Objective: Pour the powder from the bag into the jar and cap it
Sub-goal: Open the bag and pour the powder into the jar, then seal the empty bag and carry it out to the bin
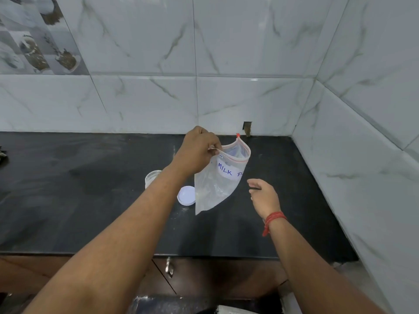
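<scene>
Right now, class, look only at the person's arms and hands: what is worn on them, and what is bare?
Both forearms are bare, with no sleeves in view, and both hands, the left hand and the right hand, are without gloves. The only thing worn is a red thread band wound several times round the right wrist, with a loose end hanging below it. No rings or watch show.

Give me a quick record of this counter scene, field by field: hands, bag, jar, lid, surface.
left hand: pinches the bag's top edge, holding it up above the counter
right hand: open, beside the bag, holding nothing
bag: clear zip bag, mouth open, looks nearly empty, label reads MILK
jar: upright, uncapped, partly hidden behind the left forearm
lid: white, lies on the counter beside the jar
counter: dark, with powder smudges
</scene>
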Demonstrator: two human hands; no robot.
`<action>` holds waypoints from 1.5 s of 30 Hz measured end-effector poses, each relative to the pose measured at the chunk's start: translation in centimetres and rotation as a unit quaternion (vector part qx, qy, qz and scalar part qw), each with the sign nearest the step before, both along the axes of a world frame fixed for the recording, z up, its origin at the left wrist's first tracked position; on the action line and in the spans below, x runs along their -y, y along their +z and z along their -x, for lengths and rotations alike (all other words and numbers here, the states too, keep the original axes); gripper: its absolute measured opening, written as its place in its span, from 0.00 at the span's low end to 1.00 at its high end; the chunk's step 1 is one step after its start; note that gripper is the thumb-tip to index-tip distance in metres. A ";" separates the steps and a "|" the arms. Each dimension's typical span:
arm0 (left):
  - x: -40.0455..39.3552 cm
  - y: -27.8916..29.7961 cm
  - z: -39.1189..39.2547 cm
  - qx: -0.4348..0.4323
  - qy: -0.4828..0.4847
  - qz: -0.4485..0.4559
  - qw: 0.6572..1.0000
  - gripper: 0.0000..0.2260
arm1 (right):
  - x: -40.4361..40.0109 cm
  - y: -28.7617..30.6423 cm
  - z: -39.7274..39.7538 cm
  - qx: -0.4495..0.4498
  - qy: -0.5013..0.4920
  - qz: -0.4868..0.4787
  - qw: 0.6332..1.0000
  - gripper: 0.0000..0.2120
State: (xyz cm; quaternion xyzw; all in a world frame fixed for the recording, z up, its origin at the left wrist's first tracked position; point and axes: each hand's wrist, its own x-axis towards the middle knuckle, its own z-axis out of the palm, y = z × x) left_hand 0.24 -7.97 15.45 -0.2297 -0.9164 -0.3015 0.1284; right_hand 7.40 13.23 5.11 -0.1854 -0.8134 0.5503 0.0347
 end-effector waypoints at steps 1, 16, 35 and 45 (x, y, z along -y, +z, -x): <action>-0.5 0.1 -0.2 0.002 -0.021 0.002 1.000 0.07 | -0.3 0.4 -0.1 -0.008 0.004 -0.009 1.000 0.22; -4.0 3.7 -5.0 0.068 -0.151 -0.033 0.986 0.11 | -6.5 2.1 0.1 -0.094 0.090 0.218 0.967 0.20; -4.3 1.3 -5.7 0.095 0.026 -0.337 0.936 0.15 | -8.2 2.4 0.0 -0.132 0.015 0.352 0.926 0.08; -4.1 -4.3 -6.7 0.241 0.091 -0.406 0.877 0.14 | -6.9 3.6 1.0 -0.151 0.005 0.349 0.925 0.07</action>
